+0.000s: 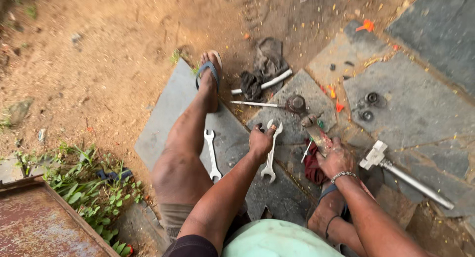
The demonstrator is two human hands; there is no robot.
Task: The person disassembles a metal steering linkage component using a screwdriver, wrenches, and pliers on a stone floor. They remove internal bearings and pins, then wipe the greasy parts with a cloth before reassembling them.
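1. Seated on grey stone slabs [420, 108] at the edge of bare earth, legs stretched out, left foot in a blue sandal [209, 71]
2. Left hand [261, 140] closed round the upper shank of a double open-ended spanner [271, 150], just below its top jaw; spanner lying almost upright along the slab, lower jaw pointing toward the body
3. Right hand [335, 157] wrapped round a grimy metal fitting [314, 128], fingers shut on its lower end, knobbed head sticking out toward the top; a dark red rag [312, 168] bunched under the wrist
4. Second spanner [212, 154] lying free beside the left shin, well apart from both hands
5. Further out: a long screwdriver with a round dark handle [277, 104], a dirty grey cloth [264, 69] with a white pipe [264, 84] across it, two small black rings [370, 104], and a long steel tool with a blocky head [396, 170] to the right
6. Judged on looks: spanner stiff, solid steel, fairly heavy, smooth shank likely slick with grease, best gripped mid-shank for balance or near the far end for leverage; fitting rigid, dirty, awkward in shape, safest held round its body with the rag for purchase
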